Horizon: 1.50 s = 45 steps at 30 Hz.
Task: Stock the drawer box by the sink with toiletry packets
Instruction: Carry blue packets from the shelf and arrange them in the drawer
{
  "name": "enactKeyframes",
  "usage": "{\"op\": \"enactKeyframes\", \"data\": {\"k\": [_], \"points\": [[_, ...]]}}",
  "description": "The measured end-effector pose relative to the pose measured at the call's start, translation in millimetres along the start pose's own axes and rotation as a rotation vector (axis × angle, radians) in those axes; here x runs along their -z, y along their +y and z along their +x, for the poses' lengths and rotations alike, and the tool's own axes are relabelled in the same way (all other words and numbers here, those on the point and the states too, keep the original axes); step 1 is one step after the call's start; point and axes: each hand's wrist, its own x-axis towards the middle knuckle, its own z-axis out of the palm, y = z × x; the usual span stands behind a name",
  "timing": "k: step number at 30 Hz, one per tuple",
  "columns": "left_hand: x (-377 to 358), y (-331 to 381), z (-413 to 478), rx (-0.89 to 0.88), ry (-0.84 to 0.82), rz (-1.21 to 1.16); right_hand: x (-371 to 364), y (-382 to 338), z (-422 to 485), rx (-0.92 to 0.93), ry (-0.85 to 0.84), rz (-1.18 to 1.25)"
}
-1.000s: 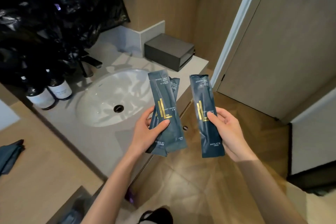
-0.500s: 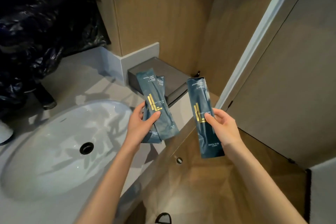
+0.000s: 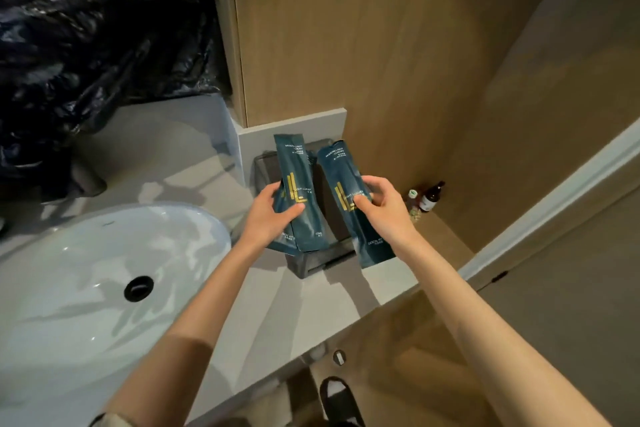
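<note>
A dark grey drawer box [image 3: 305,263] sits on a pale counter [image 3: 311,308], in the corner against a wood wall. Held over the box, the left hand [image 3: 273,215] pinches two overlapping dark teal packets [image 3: 300,184], thumb in front, fingers behind. Beside them, also over the box, the right hand [image 3: 384,211] grips a single packet [image 3: 341,177], thumb across its face, fingers curled round its edge. A white sink [image 3: 86,288] lies left of the box; two small bottles [image 3: 427,199] stand to its right.

Two overlapped teal packets [image 3: 294,165] with gold logos were held upright over the box [image 3: 308,263]. A third packet [image 3: 337,172] tilted just beside them. The dark grey box sat at the back of the bench [image 3: 311,305].
</note>
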Motion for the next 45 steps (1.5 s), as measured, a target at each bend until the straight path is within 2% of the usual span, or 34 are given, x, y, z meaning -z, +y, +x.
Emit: {"op": "enactKeyframes", "data": {"k": [8, 15, 22, 27, 30, 33, 36, 38, 41, 45], "points": [[-33, 8, 22, 0.054, 0.251, 0.168, -4, 8, 84, 0.087, -0.239, -0.059], [-44, 0, 27, 0.148, 0.422, 0.579, -5, 18, 107, 0.2, -0.324, -0.158], [-50, 11, 1, 0.168, 0.543, 0.539, 3, 23, 114, 0.381, -0.332, -0.35], [-61, 33, -59, 0.035, 0.728, 0.191, 31, 31, 100, 0.506, -0.42, -0.373], [-72, 37, -95, 0.107, 0.817, -0.095, 54, 43, 76, 0.567, -0.507, -0.414], [-93, 32, -125, 0.281, 0.705, -0.334, 69, 57, 53, 0.612, -0.546, -0.473], [-114, 11, -138, 0.455, 0.436, -0.618, 73, 69, 40, 0.608, -0.549, -0.552], [-127, -5, -133, 0.521, 0.253, -0.898, 71, 75, 36, 0.6, -0.568, -0.593], [-137, -21, -117, 0.645, 0.25, -1.157, 67, 80, 33, 0.61, -0.575, -0.632], [-139, -30, -104, 0.619, 0.285, -1.359, 66, 84, 32, 0.639, -0.561, -0.671]]}}
